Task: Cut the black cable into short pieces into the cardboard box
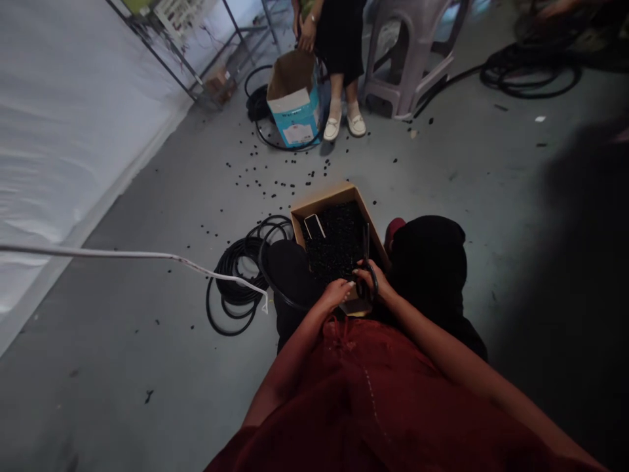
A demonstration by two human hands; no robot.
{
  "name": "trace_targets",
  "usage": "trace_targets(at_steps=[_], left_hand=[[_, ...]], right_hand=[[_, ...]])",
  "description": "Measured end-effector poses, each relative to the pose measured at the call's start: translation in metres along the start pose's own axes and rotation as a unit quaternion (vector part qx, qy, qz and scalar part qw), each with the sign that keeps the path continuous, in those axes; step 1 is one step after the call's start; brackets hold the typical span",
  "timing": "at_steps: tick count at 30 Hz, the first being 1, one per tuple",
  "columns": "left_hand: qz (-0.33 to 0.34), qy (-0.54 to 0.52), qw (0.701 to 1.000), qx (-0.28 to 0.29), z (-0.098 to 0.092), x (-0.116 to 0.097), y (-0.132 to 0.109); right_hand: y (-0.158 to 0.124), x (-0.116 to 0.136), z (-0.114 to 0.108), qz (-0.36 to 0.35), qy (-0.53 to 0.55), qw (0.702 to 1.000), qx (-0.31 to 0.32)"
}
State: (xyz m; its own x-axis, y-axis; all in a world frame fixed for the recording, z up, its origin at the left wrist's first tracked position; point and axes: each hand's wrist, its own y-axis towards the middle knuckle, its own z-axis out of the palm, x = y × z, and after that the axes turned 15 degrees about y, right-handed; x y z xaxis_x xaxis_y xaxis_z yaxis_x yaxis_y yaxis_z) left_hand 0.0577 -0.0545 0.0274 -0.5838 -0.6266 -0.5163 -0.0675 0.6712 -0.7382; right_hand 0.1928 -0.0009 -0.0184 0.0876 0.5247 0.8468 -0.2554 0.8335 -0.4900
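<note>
Floor [442, 170]: R hand [377, 280] curled on cable [366, 289]

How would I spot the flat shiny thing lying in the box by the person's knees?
On the grey floor, find the open brown cardboard box between the person's knees, filled with small black pieces. In its far left corner lies a flat rectangle, dark with a pale rim. It is the only smooth, bright-edged thing among those bits.

Thin black cable [376, 282], looped, at near edge of open cardboard box [324, 198]; box centre, filled with small black pieces [339, 246].
</note>
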Motion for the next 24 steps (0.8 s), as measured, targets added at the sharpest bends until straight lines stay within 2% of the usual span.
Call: trace_targets(at_steps=[4,7,9,12,16,20,24], left_hand=[[0.004,0.054,0.999,-0.006,-0.001,-0.002,0.005],[0.047,0.129,0.99,-0.021,-0.003,0.001,0.008],[0.077,0.162,0.983,-0.048,-0.006,0.003,0.011],[0.098,0.161,0.975,-0.117,-0.012,0.005,0.015],[0.084,0.13,0.97,-0.186,-0.023,0.01,0.021],[0.044,0.128,0.97,-0.201,-0.032,0.023,0.026],[0.027,0.089,0.974,-0.207,-0.034,0.031,0.032]], right_hand=[[-0.002,0.001,0.001,0.022,0.012,1.0,0.003],[-0.002,-0.001,0.002,0.016,0.014,1.0,0.007],[-0.002,-0.002,0.003,0.012,0.012,1.0,0.002],[-0.004,-0.004,0.004,0.019,-0.006,1.0,0.015],[-0.007,-0.007,0.003,0.059,-0.074,0.994,0.047],[-0.007,-0.011,0.0,0.045,-0.191,0.978,0.073],[-0.007,-0.011,-0.001,0.011,-0.276,0.958,0.071]])
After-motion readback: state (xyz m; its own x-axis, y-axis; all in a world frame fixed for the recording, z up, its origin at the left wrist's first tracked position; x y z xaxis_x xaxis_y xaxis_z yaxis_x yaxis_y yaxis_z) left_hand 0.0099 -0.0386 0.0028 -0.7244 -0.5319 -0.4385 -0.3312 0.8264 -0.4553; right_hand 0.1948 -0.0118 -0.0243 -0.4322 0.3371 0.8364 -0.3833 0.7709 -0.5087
